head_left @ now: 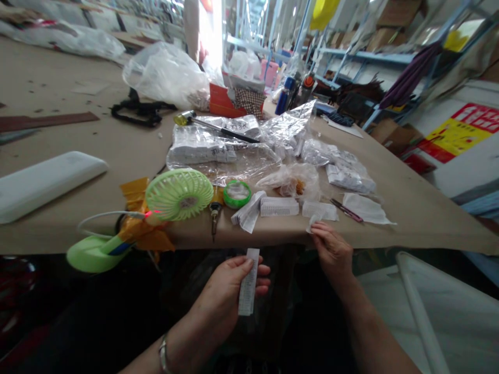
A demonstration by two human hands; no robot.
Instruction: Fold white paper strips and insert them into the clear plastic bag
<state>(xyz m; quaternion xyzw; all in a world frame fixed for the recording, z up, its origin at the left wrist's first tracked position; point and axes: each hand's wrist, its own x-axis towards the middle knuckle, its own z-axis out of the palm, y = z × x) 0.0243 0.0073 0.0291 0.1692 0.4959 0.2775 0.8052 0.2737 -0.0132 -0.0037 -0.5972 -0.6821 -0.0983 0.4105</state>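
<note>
Head view, paper slip (248,282) in left hand (230,293); right hand (332,253) touching scrap (313,223)

Nothing fully legible. Red-and-yellow poster (458,132) at far right: large characters in bands, too blurred and skewed to read; paper strip (248,281) in left hand (230,291): rows of fine print, too small to make out. Plastic packet (237,124) on table: dark handwritten characters, unreadable at this resolution; white slips (278,206) just beyond table edge: printed lines only, no words or numbers recoverable.
</note>
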